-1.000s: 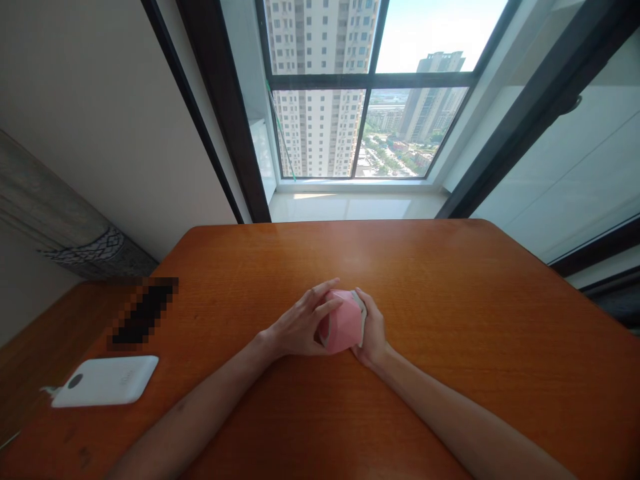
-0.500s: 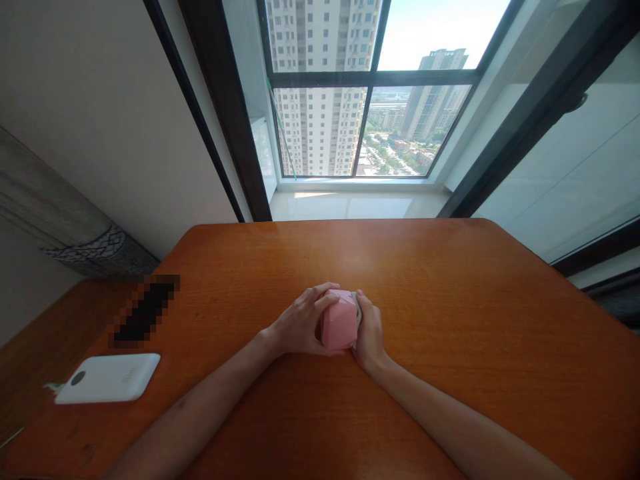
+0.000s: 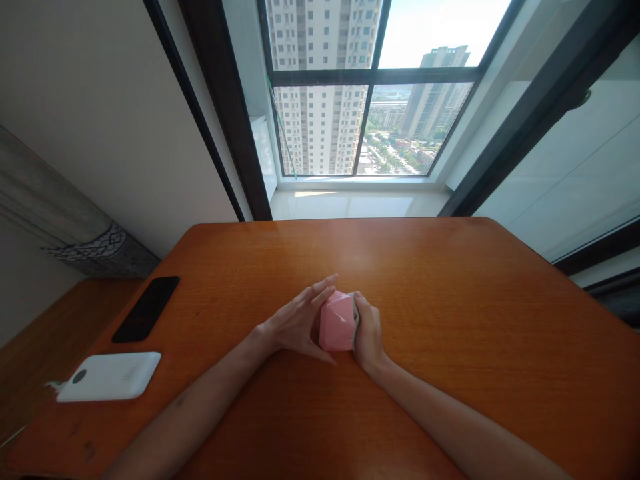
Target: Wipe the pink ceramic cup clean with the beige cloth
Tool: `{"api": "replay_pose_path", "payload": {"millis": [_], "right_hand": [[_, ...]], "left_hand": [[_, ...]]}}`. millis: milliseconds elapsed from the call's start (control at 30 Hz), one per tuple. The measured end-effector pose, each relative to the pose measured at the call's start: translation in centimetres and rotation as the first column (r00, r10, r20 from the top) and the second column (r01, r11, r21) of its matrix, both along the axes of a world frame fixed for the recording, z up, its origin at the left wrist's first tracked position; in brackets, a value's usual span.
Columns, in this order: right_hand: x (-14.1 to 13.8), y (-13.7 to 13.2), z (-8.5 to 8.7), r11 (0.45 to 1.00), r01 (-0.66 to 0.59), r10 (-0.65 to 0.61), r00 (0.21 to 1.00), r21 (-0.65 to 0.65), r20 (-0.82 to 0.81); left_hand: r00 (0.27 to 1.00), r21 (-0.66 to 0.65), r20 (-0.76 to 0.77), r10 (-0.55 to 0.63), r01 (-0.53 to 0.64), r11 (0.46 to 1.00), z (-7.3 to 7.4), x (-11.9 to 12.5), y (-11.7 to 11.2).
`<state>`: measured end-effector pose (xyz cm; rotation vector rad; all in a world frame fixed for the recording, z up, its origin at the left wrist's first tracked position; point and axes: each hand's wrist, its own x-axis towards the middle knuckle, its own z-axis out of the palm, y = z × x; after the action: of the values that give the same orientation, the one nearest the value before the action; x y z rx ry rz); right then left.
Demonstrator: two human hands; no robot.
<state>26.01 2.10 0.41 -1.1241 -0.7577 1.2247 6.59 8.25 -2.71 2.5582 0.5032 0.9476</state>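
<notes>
A pink faceted object (image 3: 337, 323) with a white edge on its right side sits between both hands at the middle of the orange wooden table (image 3: 450, 280). My left hand (image 3: 295, 323) cups its left side, fingers stretched along it. My right hand (image 3: 367, 330) is wrapped against its right side. The object rests on or just above the tabletop; I cannot tell which.
A black phone (image 3: 146, 308) lies face up near the table's left edge, with a white power bank (image 3: 110, 376) just in front of it. Beyond the table's far edge are a pale window sill and a large window.
The pink object has been turned between my hands and now looks narrower. My left fingers have stretched out along it. Both hands stay at the same spot.
</notes>
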Motion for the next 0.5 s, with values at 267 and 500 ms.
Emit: {"api": "replay_pose_path", "payload": {"millis": [267, 500], "right_hand": [[0.1, 0.3, -0.4, 1.0, 0.018, -0.019, 1.0, -0.013, -0.024], [0.0, 0.0, 0.0, 1.0, 0.027, -0.027, 1.0, -0.009, 0.006]], "left_hand": [[0.998, 0.29, -0.057, -0.033, 0.048, 0.956, 0.3, -1.0, 0.8], [0.998, 0.01, 0.045, 0.043, -0.043, 0.999, 0.8, 0.2, -0.5]]}}
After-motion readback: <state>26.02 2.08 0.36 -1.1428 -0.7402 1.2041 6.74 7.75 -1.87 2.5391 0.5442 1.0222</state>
